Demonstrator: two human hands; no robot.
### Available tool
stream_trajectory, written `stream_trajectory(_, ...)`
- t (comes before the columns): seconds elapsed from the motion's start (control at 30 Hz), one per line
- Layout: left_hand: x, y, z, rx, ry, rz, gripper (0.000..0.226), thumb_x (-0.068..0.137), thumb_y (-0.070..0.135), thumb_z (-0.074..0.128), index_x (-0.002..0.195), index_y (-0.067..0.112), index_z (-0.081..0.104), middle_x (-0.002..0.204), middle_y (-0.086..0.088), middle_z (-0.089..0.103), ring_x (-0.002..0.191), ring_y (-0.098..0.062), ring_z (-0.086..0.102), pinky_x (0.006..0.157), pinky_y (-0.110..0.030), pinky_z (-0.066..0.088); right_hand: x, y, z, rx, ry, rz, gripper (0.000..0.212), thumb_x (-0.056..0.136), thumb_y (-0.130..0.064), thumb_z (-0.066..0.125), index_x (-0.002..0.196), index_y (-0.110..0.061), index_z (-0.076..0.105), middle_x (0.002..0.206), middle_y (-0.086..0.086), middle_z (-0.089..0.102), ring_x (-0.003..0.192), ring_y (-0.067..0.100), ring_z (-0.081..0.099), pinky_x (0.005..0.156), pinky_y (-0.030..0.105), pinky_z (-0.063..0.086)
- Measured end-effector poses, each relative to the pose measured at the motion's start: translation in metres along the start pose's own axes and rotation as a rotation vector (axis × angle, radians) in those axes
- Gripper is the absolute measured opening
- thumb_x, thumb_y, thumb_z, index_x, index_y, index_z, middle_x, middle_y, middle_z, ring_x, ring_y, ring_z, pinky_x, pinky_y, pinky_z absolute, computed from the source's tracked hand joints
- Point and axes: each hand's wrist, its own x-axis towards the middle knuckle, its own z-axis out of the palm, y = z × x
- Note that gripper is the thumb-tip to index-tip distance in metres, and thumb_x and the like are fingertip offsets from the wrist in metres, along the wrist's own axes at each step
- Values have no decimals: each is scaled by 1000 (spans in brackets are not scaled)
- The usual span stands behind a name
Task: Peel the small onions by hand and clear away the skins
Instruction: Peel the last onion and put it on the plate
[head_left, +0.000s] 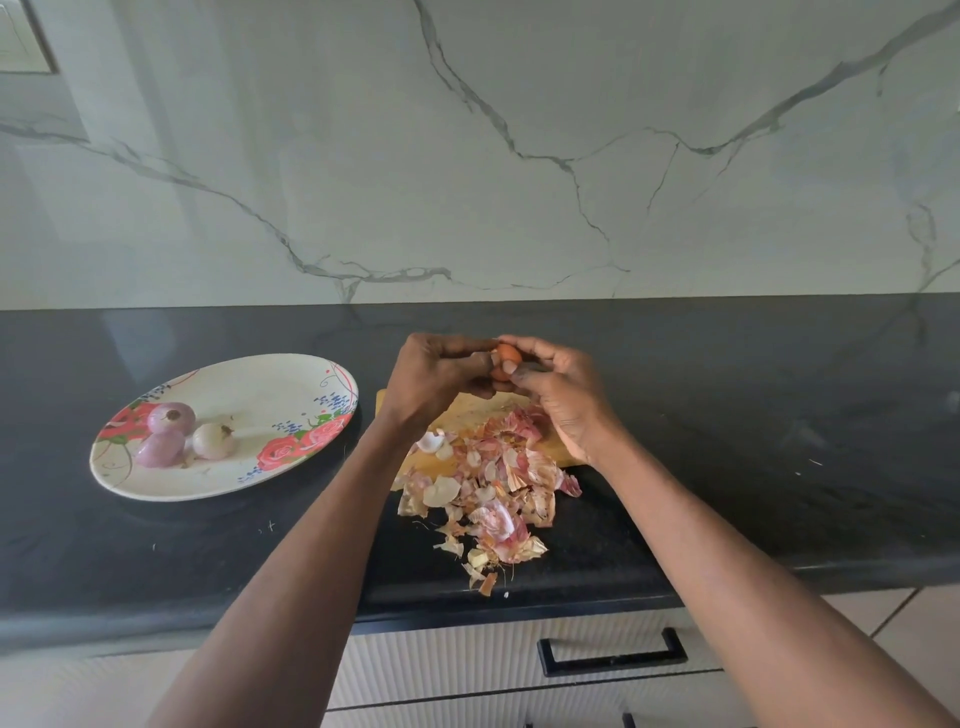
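Your left hand (441, 371) and right hand (558, 387) pinch 1 unpeeled onion (508, 354) with curled fingers, above the skins (488, 488); 3 peeled onions (184, 434) sit on the floral plate (234, 483).

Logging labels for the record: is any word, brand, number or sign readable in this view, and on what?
None: no readable text anywhere in this view.
Plate: only a printed rose and blue-fleck pattern, no lettering.
Cutting board: bare wood, mostly under onion skins, no mark visible.
Drawer front and its black handle: no label.
Onion held in both hands: no sticker.
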Motion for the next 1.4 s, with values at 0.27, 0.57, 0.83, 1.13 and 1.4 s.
stream_trajectory(0.27,-4,1,10,111,83,28,18,84,5,78,101,3,78,81,-13,77,68,-20,76,66,-25,60,-2,5,3,-316,75,-41,35,92,-18,73,126,-26,69,117,4,71,87,35,73,65,49,63)
stream_trajectory(0.57,-7,-4,16,235,175,50,16,86,7,74,101,4,79,78,-11,77,66,-12,74,68,-28,62,4,10,8,-384,58,-137,36,91,-10,73,126,-13,69,124,0,68,108,20,70,91,36,59)
stream_trajectory(0.83,-6,-1,16,418,217,101,16,90,7,68,102,7,80,83,-8,78,70,-11,74,69,-28,61,5,12,8,-402,45,-116,33,94,-19,70,127,-21,68,119,-5,69,70,-3,63,56,7,48)
stream_trajectory(1.13,0,-4,7,266,218,45,20,86,3,65,97,10,80,89,-2,78,78,-11,74,80,-38,61,8,7,3,-74,97,-16,24,86,-6,76,105,-20,70,114,9,72,110,26,68,97,52,55)
stream_trajectory(1.4,3,-4,1,18,76,-6,15,90,6,72,103,4,78,93,-13,78,83,-26,76,81,-39,62,3,1,0,-61,87,-25,32,84,-1,76,112,-14,68,110,2,75,107,15,70,97,36,56)
